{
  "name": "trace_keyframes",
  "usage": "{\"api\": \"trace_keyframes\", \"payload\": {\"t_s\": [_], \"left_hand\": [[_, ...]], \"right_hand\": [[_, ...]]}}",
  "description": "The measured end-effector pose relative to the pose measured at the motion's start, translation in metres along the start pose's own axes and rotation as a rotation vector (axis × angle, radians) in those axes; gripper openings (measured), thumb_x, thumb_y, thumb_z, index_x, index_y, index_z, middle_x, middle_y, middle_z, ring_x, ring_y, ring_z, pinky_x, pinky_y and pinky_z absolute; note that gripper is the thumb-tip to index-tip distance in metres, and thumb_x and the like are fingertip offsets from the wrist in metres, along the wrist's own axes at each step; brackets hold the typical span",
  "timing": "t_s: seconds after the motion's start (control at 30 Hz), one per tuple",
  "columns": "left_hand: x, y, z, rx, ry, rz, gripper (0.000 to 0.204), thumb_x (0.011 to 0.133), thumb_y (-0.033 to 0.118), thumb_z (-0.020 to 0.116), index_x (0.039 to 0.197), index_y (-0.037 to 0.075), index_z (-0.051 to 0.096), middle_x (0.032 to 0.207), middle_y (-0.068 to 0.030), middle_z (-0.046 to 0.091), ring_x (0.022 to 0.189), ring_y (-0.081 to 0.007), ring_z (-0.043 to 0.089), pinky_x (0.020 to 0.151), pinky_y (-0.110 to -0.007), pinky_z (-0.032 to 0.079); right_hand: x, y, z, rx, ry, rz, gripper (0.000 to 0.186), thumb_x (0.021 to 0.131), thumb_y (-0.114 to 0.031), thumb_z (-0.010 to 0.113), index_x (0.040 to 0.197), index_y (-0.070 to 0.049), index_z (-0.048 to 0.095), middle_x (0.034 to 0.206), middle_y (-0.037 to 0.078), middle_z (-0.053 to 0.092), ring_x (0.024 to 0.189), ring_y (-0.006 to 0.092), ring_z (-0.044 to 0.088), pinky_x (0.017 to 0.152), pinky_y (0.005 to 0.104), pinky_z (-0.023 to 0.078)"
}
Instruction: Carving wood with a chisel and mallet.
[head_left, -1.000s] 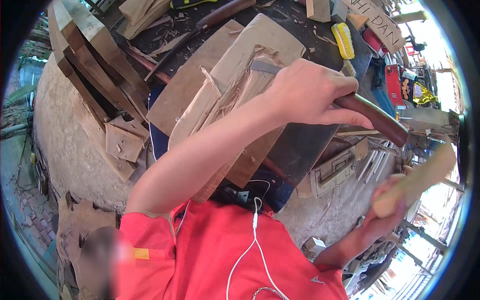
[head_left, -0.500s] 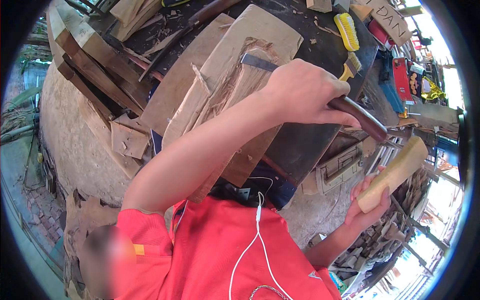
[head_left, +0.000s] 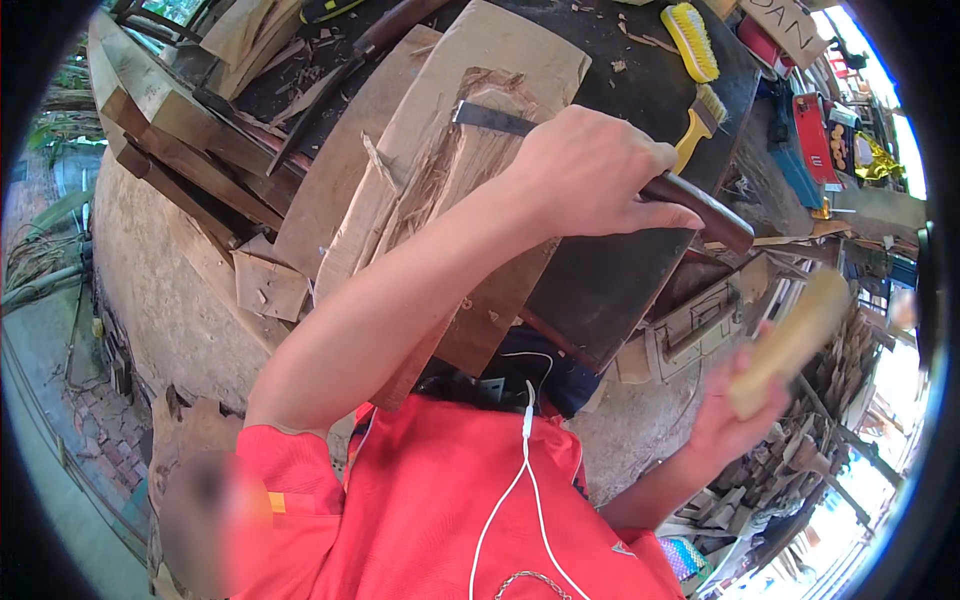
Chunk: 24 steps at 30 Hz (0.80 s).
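Observation:
My left hand (head_left: 590, 175) is wrapped around a chisel (head_left: 712, 212) with a dark wooden handle and a flat steel blade. The blade's tip rests at the carved hollow of a thick, pale wooden board (head_left: 545, 55), near its far end. Splintered fibres line the rough recess. Off to the right, my right hand (head_left: 735, 405) grips a pale wooden mallet (head_left: 785, 345), smeared by motion. The mallet is apart from the end of the chisel's handle. My left forearm crosses over the near part of the board.
A dark worktable (head_left: 610, 290) lies beneath the board, scattered with shavings. At its far right are a yellow scrub brush (head_left: 690, 42) and a yellow-handled brush (head_left: 700, 125). Long timber pieces (head_left: 190, 160) lean at the left. Wood scraps (head_left: 790, 470) are heaped at the lower right.
The mallet has tilted more upright and is now blurred, still in my right hand. The chisel and board sit slightly higher and farther left in the view; my left hand keeps its hold.

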<state>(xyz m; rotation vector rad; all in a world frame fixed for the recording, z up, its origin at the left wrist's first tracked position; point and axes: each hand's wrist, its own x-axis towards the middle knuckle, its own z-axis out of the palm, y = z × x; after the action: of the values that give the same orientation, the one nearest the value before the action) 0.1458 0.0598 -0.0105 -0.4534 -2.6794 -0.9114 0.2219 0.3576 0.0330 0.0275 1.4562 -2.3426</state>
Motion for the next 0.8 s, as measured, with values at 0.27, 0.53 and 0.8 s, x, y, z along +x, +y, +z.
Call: {"api": "trace_keyframes", "payload": {"t_s": [0.27,0.53,0.8], "left_hand": [[0.000,-0.004,0.000,0.076,-0.031,-0.073,0.065,0.086,0.070,0.059,0.078,0.006,0.065,0.069,-0.0140,0.065,0.070,-0.0351,0.067,0.062,-0.044,0.051],[-0.002,-0.004,-0.004,0.045,-0.025,-0.109,0.062,0.087,0.067,0.059,0.081,0.006,0.068,0.069,-0.0151,0.066,0.071,-0.0355,0.068,0.064,-0.045,0.052],[-0.001,-0.009,0.010,0.058,0.152,-0.084,0.039,0.098,0.038,0.054,0.078,0.006,0.068,0.065,-0.0174,0.064,0.065,-0.0372,0.066,0.059,-0.047,0.053]], "right_hand": [[0.010,0.022,0.018,0.029,-0.052,0.147,0.057,0.096,-0.030,0.053,0.135,0.009,0.039,0.094,0.011,0.049,0.081,0.0158,0.053,0.058,0.0278,0.046],[0.012,0.032,0.017,-0.023,0.030,0.165,0.062,0.096,-0.035,0.052,0.139,0.008,0.039,0.089,0.008,0.052,0.074,0.0155,0.053,0.057,0.0275,0.047],[0.033,0.040,0.024,0.248,0.547,-0.246,0.058,0.096,-0.034,0.051,0.136,0.008,0.043,0.091,0.009,0.054,0.076,0.0131,0.055,0.057,0.0222,0.046]]}}
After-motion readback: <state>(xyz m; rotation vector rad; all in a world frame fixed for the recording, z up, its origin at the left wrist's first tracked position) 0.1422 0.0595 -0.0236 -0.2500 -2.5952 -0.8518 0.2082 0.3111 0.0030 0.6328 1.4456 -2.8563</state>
